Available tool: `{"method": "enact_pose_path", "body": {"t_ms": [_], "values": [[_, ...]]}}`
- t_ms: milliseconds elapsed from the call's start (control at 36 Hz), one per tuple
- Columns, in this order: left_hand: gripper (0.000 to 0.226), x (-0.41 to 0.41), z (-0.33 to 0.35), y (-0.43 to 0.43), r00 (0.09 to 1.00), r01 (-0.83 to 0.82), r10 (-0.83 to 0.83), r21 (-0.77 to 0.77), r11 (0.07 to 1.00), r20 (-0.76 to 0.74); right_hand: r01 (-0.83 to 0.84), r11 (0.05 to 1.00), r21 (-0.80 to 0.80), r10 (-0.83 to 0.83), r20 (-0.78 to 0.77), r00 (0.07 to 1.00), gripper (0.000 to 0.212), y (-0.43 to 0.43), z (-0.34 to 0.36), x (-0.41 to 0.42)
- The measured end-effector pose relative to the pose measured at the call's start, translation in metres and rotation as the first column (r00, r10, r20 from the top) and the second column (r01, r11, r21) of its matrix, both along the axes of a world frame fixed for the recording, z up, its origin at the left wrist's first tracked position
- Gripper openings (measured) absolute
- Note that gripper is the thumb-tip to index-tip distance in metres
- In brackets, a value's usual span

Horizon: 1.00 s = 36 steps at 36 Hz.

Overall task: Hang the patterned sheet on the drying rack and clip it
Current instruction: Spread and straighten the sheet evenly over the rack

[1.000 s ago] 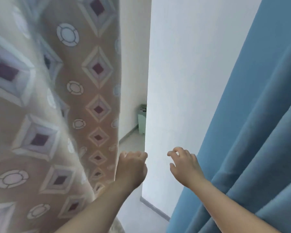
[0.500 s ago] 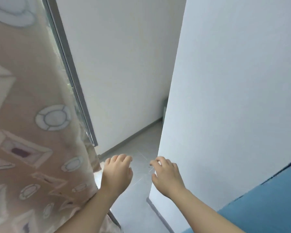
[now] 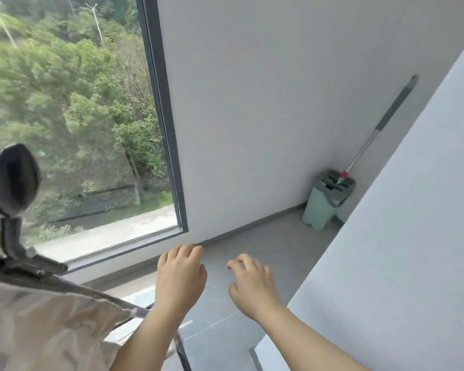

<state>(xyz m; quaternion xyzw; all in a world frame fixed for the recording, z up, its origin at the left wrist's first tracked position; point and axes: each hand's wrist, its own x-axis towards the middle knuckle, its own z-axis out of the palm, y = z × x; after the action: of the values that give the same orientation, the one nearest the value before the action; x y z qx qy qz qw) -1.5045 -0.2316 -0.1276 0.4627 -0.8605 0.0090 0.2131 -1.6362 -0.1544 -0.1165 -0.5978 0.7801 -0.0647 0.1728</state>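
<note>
The patterned sheet (image 3: pixel 46 325), beige with pale shapes, fills the bottom left corner, draped over a dark rail of the drying rack (image 3: pixel 73 286). A dark rack fitting with a rounded top (image 3: pixel 12 180) rises above it at the left edge. My left hand (image 3: pixel 181 274) hovers palm down just right of the sheet, fingers loosely curled, holding nothing. My right hand (image 3: pixel 249 282) hovers beside it with fingers spread and bent, also empty. No clip is in view.
A large window (image 3: pixel 73 124) with a dark frame looks out on trees at left. White walls stand ahead and on the right (image 3: pixel 402 236). A green mop bucket (image 3: pixel 326 202) with a mop handle (image 3: pixel 381 121) sits in the far corner on grey floor (image 3: pixel 252 242).
The view swung away from the hanging sheet and blue curtain toward the window and far corner. The sheet now sits only at the bottom left. Both hands stay empty, held in front.
</note>
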Motion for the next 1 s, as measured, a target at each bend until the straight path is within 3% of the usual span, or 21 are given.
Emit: {"method": "enact_pose_path", "body": {"t_ms": [139,361,500,694,861,1000], "values": [[0.034,0.003,-0.002,-0.026,0.99,-0.139,0.138,0.03,0.99,0.034,-0.17,0.985,0.03,0.17,-0.014,0.985,0.043,-0.048,-0.011,-0.004],[0.018,0.031,-0.014,-0.058,0.9,-0.435,0.435,0.071,0.898,0.017,-0.396,0.916,0.059,0.398,-0.019,0.917,0.04,-0.123,-0.023,0.025],[0.019,0.036,-0.009,-0.072,0.818,-0.566,0.574,0.138,0.813,-0.024,-0.519,0.853,0.046,0.521,-0.02,0.854,0.039,-0.161,-0.028,0.055],[0.034,0.041,-0.018,-0.097,0.57,-0.743,0.82,0.457,0.488,0.05,-0.65,0.757,0.064,0.652,-0.006,0.758,0.037,-0.224,-0.049,0.086],[0.033,0.049,-0.052,-0.14,0.442,-0.813,0.889,0.475,0.338,0.124,-0.747,0.638,0.188,0.755,0.039,0.655,0.04,-0.292,-0.087,0.098],[0.033,0.067,-0.065,-0.179,0.277,-0.85,0.95,0.499,0.171,0.147,-0.866,0.456,0.206,0.88,0.041,0.473,0.041,-0.36,-0.097,0.118]]}}
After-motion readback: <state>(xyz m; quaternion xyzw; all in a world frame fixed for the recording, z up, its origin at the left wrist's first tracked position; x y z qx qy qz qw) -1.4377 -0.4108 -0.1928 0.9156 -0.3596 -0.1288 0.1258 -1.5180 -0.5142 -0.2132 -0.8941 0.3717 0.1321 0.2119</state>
